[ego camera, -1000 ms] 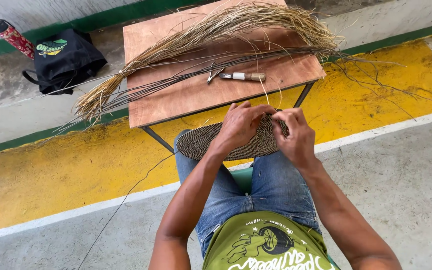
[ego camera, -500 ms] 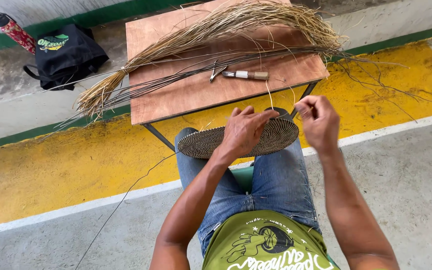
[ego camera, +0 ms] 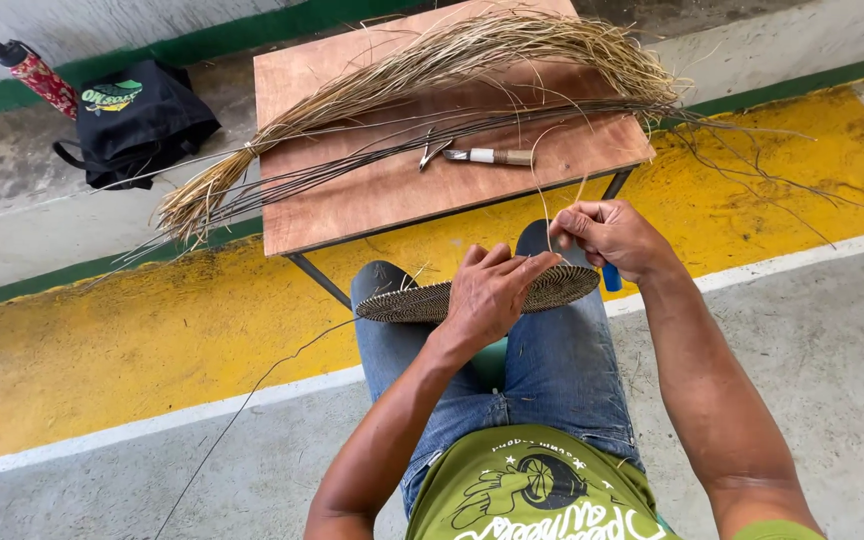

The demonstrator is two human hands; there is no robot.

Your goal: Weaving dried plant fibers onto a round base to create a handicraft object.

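A seated person in blue jeans and a green printed shirt works on a flat, round woven disc [ego camera: 422, 300] of tightly coiled dark and tan fibre, which rests across both knees. The left hand [ego camera: 489, 292] lies palm down on the disc, fingers close together and pressing it flat. The right hand [ego camera: 607, 235] is raised just beyond the disc's far edge, thumb and forefinger pinching a thin pale straw strand [ego camera: 537, 170] that arcs upward in a loop. Just ahead stands a small table [ego camera: 372, 195] with a smooth reddish plywood top and thin metal legs. On it lie a long bundle of dry, tan grass [ego camera: 432, 65], thin dark stems [ego camera: 352, 165], and a small tool with a pale wrapped handle [ego camera: 482, 155]. On the concrete floor at left sit a black fabric bag [ego camera: 137, 120] and a red patterned bottle [ego camera: 37, 72].
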